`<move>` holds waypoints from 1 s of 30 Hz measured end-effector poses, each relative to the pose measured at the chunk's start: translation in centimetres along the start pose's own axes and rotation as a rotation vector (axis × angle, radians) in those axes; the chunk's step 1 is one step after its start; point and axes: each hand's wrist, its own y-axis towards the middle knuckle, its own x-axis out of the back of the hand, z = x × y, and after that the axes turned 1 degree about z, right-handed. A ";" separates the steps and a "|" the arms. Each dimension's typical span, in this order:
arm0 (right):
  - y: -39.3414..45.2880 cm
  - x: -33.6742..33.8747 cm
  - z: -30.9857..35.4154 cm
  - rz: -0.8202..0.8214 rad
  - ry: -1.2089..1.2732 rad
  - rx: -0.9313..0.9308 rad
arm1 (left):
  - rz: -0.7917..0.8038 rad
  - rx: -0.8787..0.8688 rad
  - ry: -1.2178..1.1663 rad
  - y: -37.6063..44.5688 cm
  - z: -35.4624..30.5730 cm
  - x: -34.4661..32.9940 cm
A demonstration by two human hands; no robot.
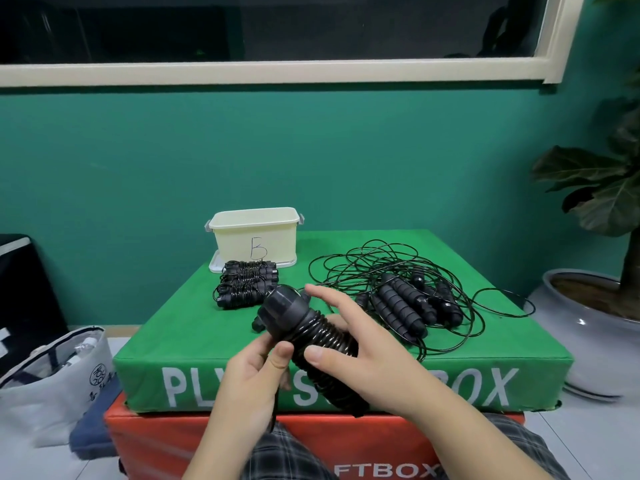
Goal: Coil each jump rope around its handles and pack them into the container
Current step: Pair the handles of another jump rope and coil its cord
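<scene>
- green box (214, 341): front lettering partly covered by both hands and the held rope bundle (322, 337).
- orange box (166, 441): lower part cut off by the bottom edge.
- container (254, 237): inside not visible.
- loose ropes (398, 299): tangled, number unclear.
- plant (602, 188): cut off at the right edge.

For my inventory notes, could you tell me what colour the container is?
The container is cream, seen in the head view.

Left hand (258, 370) curled in a thumb-and-finger pinch, right hand (363, 344) with fingers spread, forearms converging.
</scene>
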 end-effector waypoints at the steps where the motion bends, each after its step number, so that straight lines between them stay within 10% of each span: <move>1: 0.0 -0.3 -0.1 -0.026 -0.026 0.056 | -0.012 -0.006 0.009 0.0 -0.1 0.0; 17: 0.6 -0.2 -1.1 -0.054 -0.688 -0.128 | -0.027 -0.046 0.272 -1.7 -1.0 -1.9; 30: 0.2 -0.6 -1.3 -0.083 -0.301 -0.117 | -0.129 -0.177 0.369 -1.4 -1.0 -1.5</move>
